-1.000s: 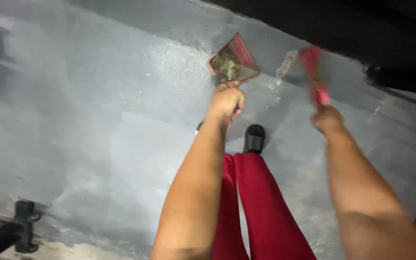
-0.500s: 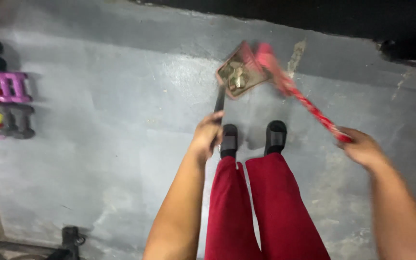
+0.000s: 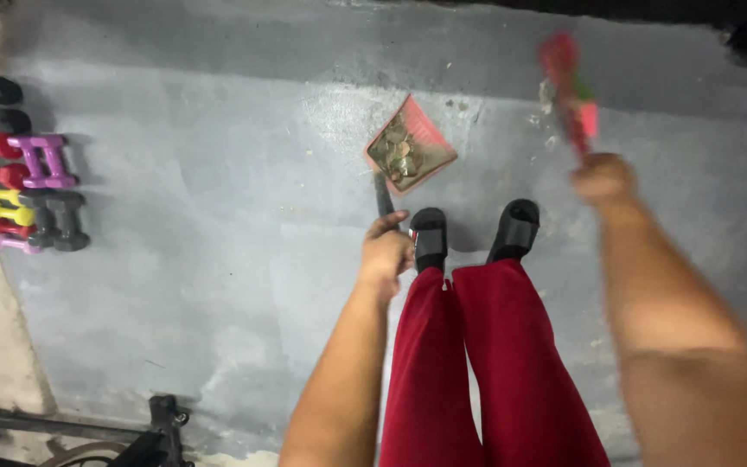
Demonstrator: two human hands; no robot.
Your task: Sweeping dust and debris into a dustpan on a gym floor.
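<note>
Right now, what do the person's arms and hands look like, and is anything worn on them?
Both forearms are bare: no sleeves show, and no gloves, watch, bands or rings can be seen. The left hand is fairly sharp in the head view. The right hand is blurred, so small details on it cannot be told. Below the arms, the person wears red trousers and black slide sandals.

- The right hand [image 3: 603, 179] has swung the red brush [image 3: 568, 91] up and away from the dustpan [image 3: 410, 144], which it overlapped half a second ago.
- The dustpan now sits lower, just ahead of the black shoes [image 3: 473, 233].
</note>
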